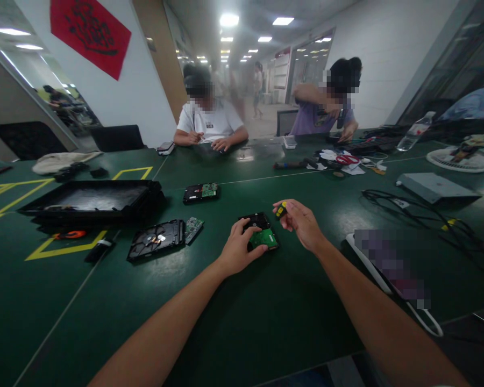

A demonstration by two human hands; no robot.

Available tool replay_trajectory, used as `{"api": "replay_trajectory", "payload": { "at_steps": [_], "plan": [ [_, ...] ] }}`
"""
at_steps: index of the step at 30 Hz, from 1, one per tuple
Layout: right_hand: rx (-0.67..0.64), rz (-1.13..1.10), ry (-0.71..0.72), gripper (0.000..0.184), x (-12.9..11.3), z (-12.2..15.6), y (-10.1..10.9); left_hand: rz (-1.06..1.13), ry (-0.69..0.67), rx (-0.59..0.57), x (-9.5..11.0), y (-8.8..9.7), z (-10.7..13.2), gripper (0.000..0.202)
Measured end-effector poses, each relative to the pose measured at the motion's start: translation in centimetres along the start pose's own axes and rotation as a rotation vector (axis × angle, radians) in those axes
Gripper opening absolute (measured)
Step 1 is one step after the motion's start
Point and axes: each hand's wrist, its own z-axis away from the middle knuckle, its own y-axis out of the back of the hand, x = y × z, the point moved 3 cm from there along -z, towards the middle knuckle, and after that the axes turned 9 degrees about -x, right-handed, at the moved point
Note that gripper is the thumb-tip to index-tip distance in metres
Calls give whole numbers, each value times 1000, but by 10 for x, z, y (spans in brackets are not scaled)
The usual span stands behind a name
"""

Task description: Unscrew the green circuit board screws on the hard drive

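My left hand (237,250) rests on a hard drive (262,232) with a green circuit board facing up, fingers curled over its left edge and holding it on the dark green table (226,322). My right hand (300,220) hovers just right of the drive, fingers pinched round a small black-and-yellow tool (281,209) whose tip points toward the drive.
Another hard drive (200,192) lies farther back; an opened drive with a loose board (161,239) lies to the left beside a black tray (92,200). Cables (419,212) and a grey box (433,186) are at right. Two people sit across the table.
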Motion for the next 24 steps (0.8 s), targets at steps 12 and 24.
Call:
{"api": "replay_trajectory", "payload": {
  "at_steps": [12,24],
  "plan": [
    [159,263,136,31,-13,7,-13,15,3,3,4,5,4,52],
    [222,393,202,25,-16,3,-12,10,-1,6,4,5,2,52]
  ]
}}
